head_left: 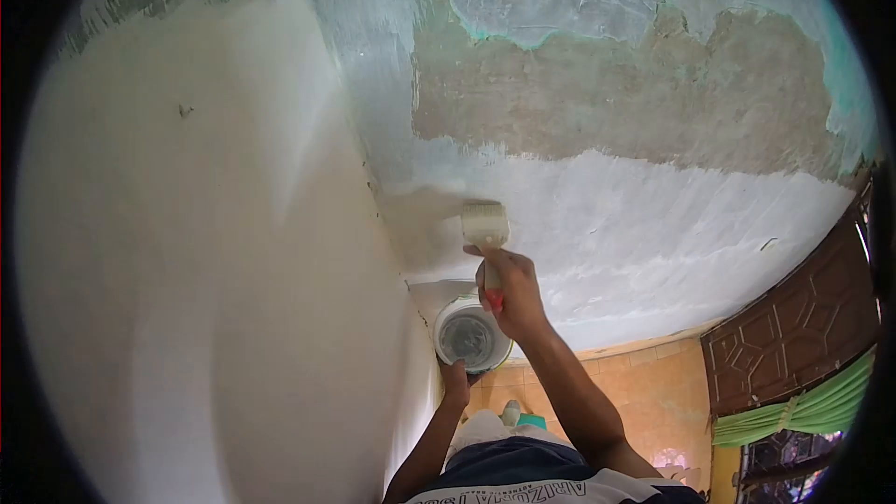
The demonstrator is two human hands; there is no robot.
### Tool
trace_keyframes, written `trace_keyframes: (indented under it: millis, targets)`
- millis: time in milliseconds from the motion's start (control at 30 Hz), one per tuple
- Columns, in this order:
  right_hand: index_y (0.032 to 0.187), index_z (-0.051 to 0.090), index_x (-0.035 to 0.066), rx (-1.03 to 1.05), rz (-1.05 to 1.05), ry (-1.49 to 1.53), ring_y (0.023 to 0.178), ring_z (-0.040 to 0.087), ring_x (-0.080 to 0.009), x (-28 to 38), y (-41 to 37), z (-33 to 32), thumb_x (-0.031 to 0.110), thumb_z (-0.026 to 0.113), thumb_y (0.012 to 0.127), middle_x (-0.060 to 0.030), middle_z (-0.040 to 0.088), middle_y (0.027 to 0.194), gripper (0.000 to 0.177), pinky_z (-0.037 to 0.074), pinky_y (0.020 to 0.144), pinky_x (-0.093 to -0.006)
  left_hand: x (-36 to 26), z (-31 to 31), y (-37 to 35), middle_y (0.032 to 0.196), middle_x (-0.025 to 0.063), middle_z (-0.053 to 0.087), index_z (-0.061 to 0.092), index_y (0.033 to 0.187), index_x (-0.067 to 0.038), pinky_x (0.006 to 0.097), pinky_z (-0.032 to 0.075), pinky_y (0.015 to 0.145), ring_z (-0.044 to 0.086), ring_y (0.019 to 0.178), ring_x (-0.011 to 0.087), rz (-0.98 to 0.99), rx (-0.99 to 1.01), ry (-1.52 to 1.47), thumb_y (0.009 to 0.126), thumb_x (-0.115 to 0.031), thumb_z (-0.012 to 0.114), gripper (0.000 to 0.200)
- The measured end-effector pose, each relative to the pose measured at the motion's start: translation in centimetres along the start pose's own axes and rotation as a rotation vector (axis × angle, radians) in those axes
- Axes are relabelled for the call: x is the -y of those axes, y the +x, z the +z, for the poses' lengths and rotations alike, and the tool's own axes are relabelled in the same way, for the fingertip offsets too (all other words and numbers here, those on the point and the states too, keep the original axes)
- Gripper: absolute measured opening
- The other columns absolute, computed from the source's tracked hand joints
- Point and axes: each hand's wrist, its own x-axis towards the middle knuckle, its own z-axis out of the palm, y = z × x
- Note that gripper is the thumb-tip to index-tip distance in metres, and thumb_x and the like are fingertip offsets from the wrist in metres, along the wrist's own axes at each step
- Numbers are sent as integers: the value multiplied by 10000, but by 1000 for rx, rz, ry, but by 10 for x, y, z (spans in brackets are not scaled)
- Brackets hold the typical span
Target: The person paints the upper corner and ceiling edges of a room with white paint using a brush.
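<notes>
My right hand [511, 291] is closed around the handle of a wide paintbrush [484, 227], whose bristles point up at the wall. Fresh white paint [597, 215] covers the lower band of that wall, with bare grey-brown plaster [597, 98] above it. Below the brush, my left hand [457, 383] grips the near rim of a white bucket [504, 353]. Greyish-white paint [467, 340] shows inside the bucket. The fingers of my left hand are partly hidden beneath the bucket.
A cream-white wall [205, 224] meets the painted one at a corner on my left. Orange floor tiles [644, 387] lie below. At right are a dark carved wooden door [793, 317] and a tied green curtain [803, 406]. Something teal [532, 421] is near my feet.
</notes>
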Motion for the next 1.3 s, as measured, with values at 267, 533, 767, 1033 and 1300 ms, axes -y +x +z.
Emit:
trace_keyframes:
  millis: [267,533,767,1033,1300]
  targets:
    - [1086,626,-101,118,-175,-66,460,446,-68,87,5,30,225,565,1014,-35,556,644,339,342,427,-223,-2,3,-3,1441,156,407,236,1504,-228,515,654,761,600,1182,364,9,2,12,912,-2,473,677]
    - [950,663,-10,-73,-530,-733,400,442,-67,27,37,-15,320,469,1072,-2,492,493,402,340,410,-273,16,2,0,1395,146,462,247,1502,-228,463,663,731,650,1097,333,-84,-40,51,901,5,473,683]
    - [839,656,-19,-215,-638,-836,404,498,-142,2,52,-16,264,508,1048,-88,539,523,382,380,425,-325,3,-4,3,1376,144,483,326,1443,-230,539,640,792,629,1152,340,-58,-40,20,933,12,468,583]
    - [904,673,-25,32,-228,-579,427,439,-70,30,9,-20,313,510,1051,-8,492,505,403,353,413,-280,-9,0,-1,1375,139,488,349,1412,-212,507,656,782,647,1126,329,3,-59,-17,959,-15,489,514]
    - [849,670,-37,73,-109,-433,351,326,-54,54,32,-28,339,569,1020,26,416,450,426,254,347,-255,13,-12,9,1424,143,431,234,1505,-269,518,654,748,633,1141,364,-107,-28,4,883,15,461,721]
